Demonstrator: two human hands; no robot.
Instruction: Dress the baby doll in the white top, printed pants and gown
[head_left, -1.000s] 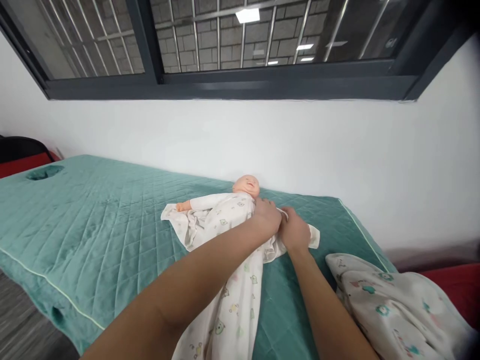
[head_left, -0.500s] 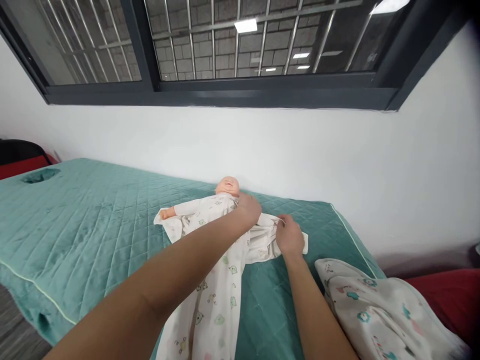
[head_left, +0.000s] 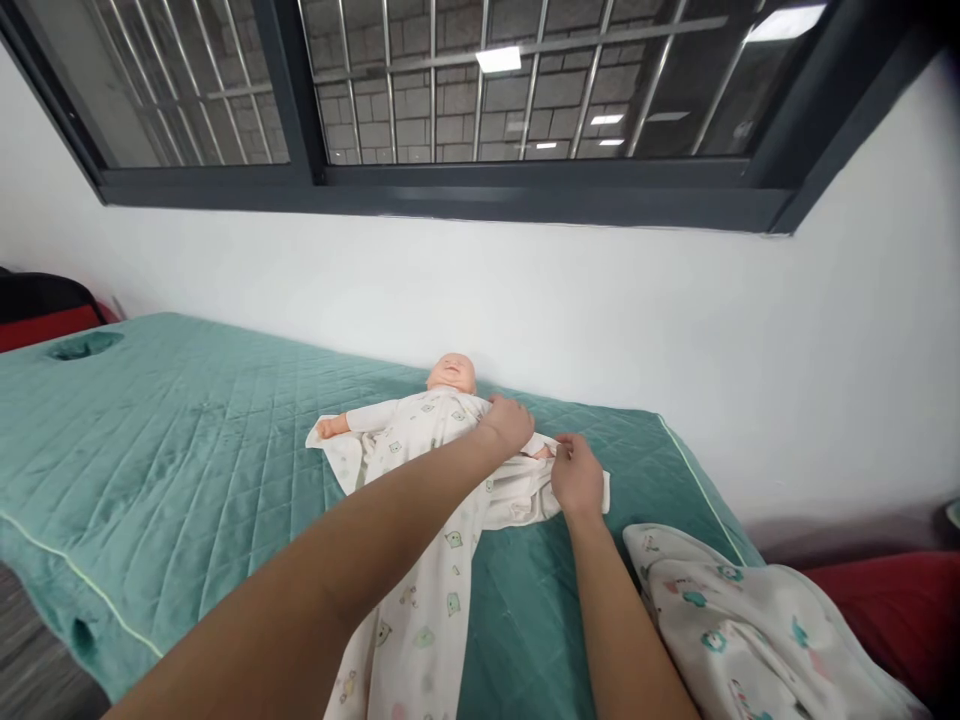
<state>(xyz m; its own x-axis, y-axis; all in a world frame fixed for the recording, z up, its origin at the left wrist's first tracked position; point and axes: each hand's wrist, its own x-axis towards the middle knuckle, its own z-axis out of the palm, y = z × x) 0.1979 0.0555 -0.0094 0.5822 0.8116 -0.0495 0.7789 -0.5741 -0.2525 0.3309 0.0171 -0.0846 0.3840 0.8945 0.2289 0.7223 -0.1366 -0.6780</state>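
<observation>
A baby doll [head_left: 451, 373] lies on its back, head toward the wall, in a white printed baby garment [head_left: 442, 560] that spreads down toward me. One doll hand [head_left: 332, 427] pokes out at the left over a loose white flap. My left hand [head_left: 511, 424] reaches across the doll and is closed on the sleeve near its shoulder on the right; the fingertips are partly hidden. My right hand [head_left: 579, 476] pinches the sleeve's end. Between my hands a bit of the doll's other hand [head_left: 542, 453] shows, with bunched white cloth below it.
The doll rests on a green quilted bed cover [head_left: 210, 420] with a hole at far left. A folded printed cloth [head_left: 750, 620] lies at right, by something red [head_left: 885, 600]. Behind are a white wall [head_left: 525, 290] and a dark-framed barred window [head_left: 450, 190].
My left hand has slid slightly right along the doll's arm. The doll's hand now shows at the sleeve, beside my right hand, which stays nearly in place.
</observation>
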